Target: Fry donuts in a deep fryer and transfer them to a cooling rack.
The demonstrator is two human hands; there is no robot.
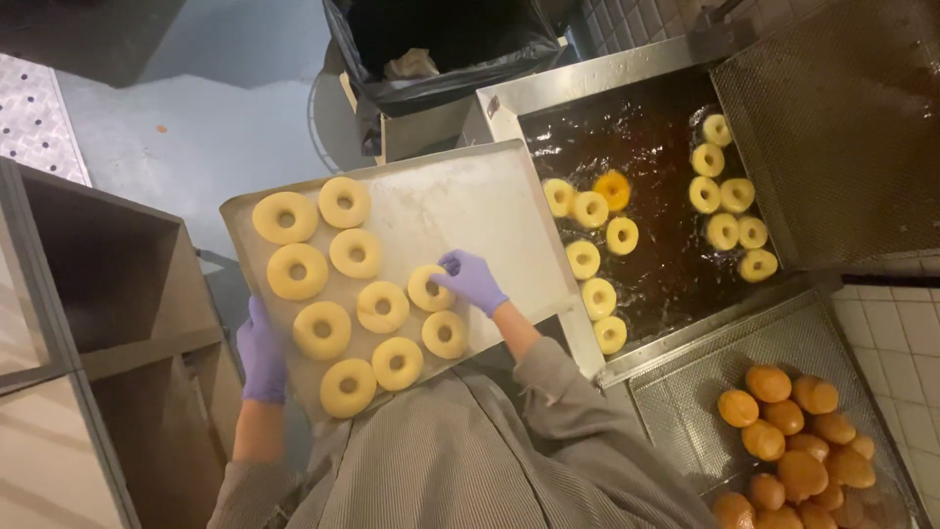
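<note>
Head view, looking straight down. Left hand (260, 355), purple glove, grips the near-left edge of a floured metal tray (490, 211); fingers wrapped over the rim, thumb side hidden under it. Right hand (472, 280), also gloved, over tray centre, fingers pinching the rim of one raw dough ring (429, 288) at its far-right side. Ten raw rings (298, 271) on the tray in all, pale yellow, packed on the left and near half; right half of tray bare w/ flour film. Tray held tilted, its right edge just beside the fryer (658, 257), a steel tank of dark oil w/ bubbles. Floating in oil: two groups of pale rings (590, 210), left group in a rough line near the tray, right group (725, 196) clustered near a mesh screen (842, 118) that covers the far-right of the tank. One ring (614, 188) already darker orange. Near-right: wire drain rack (685, 402) holding round browned pieces (795, 431), no holes visible, heaped. Far centre: bin w/ black liner (441, 49), open. Left: dark shelving unit (108, 294), floor grey-blue beyond. Tiled surface at right edge. Person's grey ribbed sleeves and apron at bottom. No labels or signs legible.
</note>
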